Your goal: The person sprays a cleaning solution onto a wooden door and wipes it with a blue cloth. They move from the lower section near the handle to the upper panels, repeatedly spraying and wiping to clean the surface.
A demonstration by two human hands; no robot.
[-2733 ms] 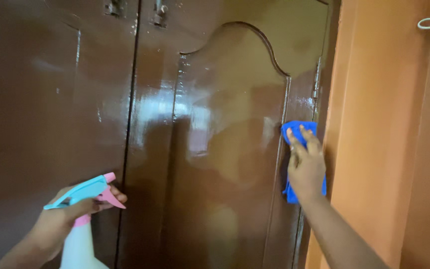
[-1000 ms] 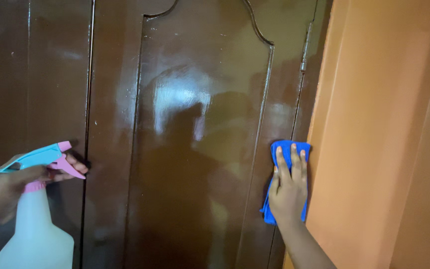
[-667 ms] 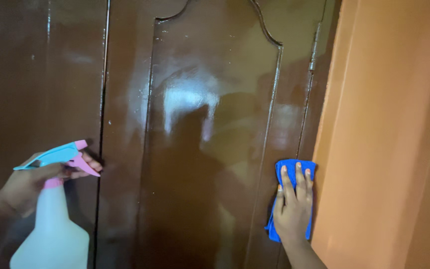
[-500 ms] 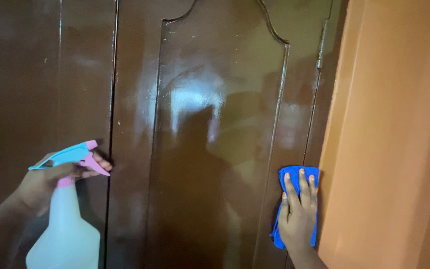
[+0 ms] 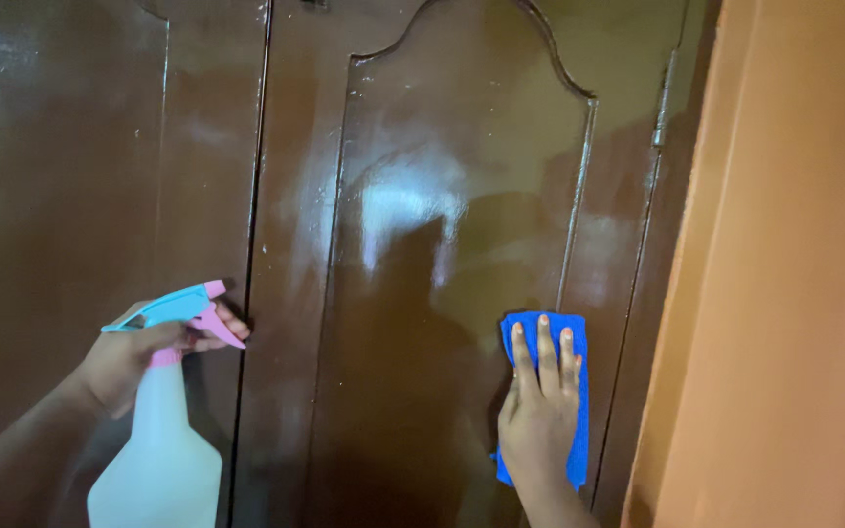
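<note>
The right hand (image 5: 538, 416) lies flat, fingers spread and pointing to 12 o'clock, its grip no clasp but a palm pressed on a blue cloth (image 5: 573, 391). The cloth sits between the palm and the wood; its top edge shows above the fingertips and a strip of it runs down the hand's 3 o'clock side, with a small corner peeking out at 7 o'clock by the wrist. Cloth and hand rest on the right border of the arched panel of a glossy brown wardrobe door (image 5: 442, 244), just where the panel's raised moulding runs down.

The left hand (image 5: 134, 357) has its grip wrapped round the neck of a spray bottle (image 5: 158, 460), fingers curled under the pink trigger, the light blue spray head pointing to 3 o'clock at the seam between the two doors. The translucent white body hangs below at 6 o'clock.

At 3 o'clock from the cloth, past the door's hinge edge, stands an orange wall (image 5: 784, 293).
</note>
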